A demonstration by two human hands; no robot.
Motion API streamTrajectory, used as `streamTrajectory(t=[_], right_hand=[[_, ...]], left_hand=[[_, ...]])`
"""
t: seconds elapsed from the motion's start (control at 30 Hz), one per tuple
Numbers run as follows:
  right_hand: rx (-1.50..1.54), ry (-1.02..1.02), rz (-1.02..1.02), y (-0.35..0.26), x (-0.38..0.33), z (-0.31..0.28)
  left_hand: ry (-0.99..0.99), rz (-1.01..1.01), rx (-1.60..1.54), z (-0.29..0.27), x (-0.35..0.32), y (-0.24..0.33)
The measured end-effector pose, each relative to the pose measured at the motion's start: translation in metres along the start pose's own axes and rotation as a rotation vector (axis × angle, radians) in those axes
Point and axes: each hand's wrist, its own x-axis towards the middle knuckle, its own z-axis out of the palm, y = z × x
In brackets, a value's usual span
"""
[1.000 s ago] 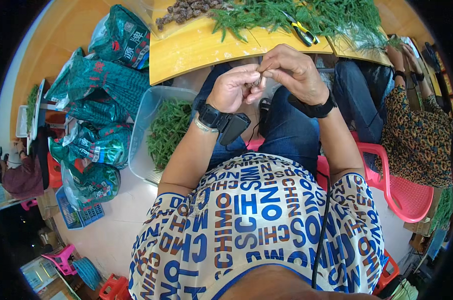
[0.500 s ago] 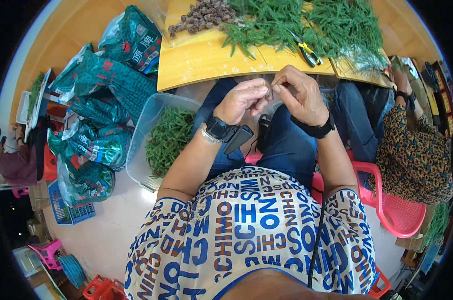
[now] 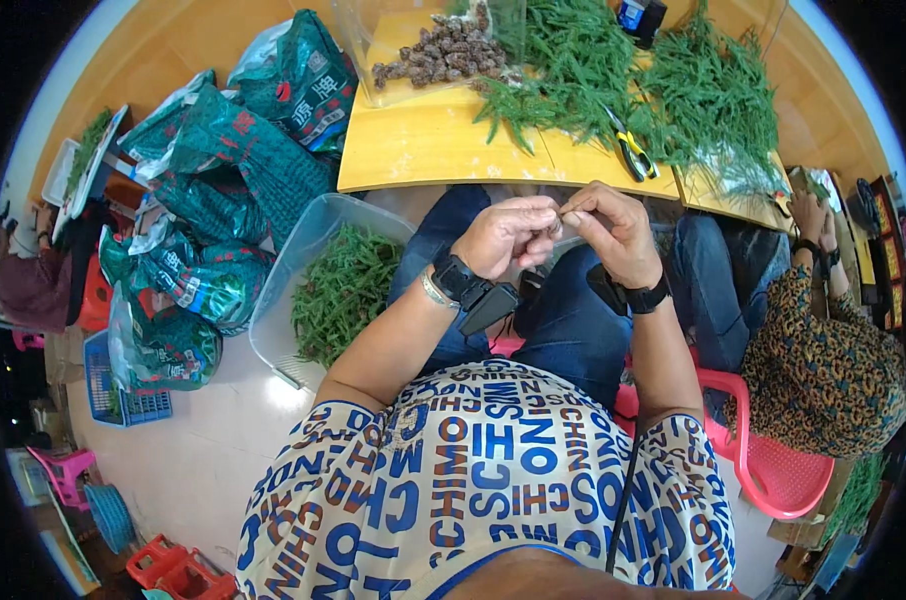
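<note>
A yellow surface (image 3: 413, 155) spans the top, its left side bearing brown pine cones (image 3: 448, 52), with green needle-leaf sprigs (image 3: 573, 60) to their right and yellow-and-black pliers (image 3: 629, 150) by the near edge. Just short of that edge, above the lap, a small piece (image 3: 561, 213) sits between the left hand (image 3: 511, 238) and right hand (image 3: 615, 238), equally near both. Each hand's fingers look pinched together on it, barely parted. It appears brownish; its long axis is too small to tell.

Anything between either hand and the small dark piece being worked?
Nothing visible: the left hand and right hand meet at the small dark piece, pinching it directly. Finer detail is too small to tell.
</note>
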Motion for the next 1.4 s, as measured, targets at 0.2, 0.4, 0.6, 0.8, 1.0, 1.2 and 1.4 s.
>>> streamTrajectory(t=[0.2, 0.4, 0.6, 0.8, 1.0, 1.2, 1.4], right_hand=[[0.423, -0.045, 0.057, 0.012, -0.003, 0.002], [0.471, 0.115, 0.274, 0.017, 0.0, 0.017], [0.715, 0.234, 0.51, 0.029, 0.001, 0.025], [0.814, 0.238, 0.615, 0.047, 0.001, 0.016], [0.574, 0.312, 0.622, 0.055, 0.0, 0.009], [0.479, 0.342, 0.54, 0.052, 0.001, -0.004], [0.412, 0.324, 0.482, 0.046, 0.0, -0.003]], left_hand=[[-0.163, -0.089, -0.23, 0.003, -0.003, 0.0], [0.069, 0.142, 0.287, 0.004, 0.003, -0.001], [0.415, 0.688, 1.44, 0.013, 0.012, -0.005], [0.372, 0.684, 1.739, 0.006, 0.02, -0.005], [0.316, 0.514, 1.607, -0.017, 0.031, 0.004], [0.658, 0.259, 1.537, -0.095, 0.067, 0.069], [0.984, 0.114, 1.678, -0.179, 0.104, 0.128]])
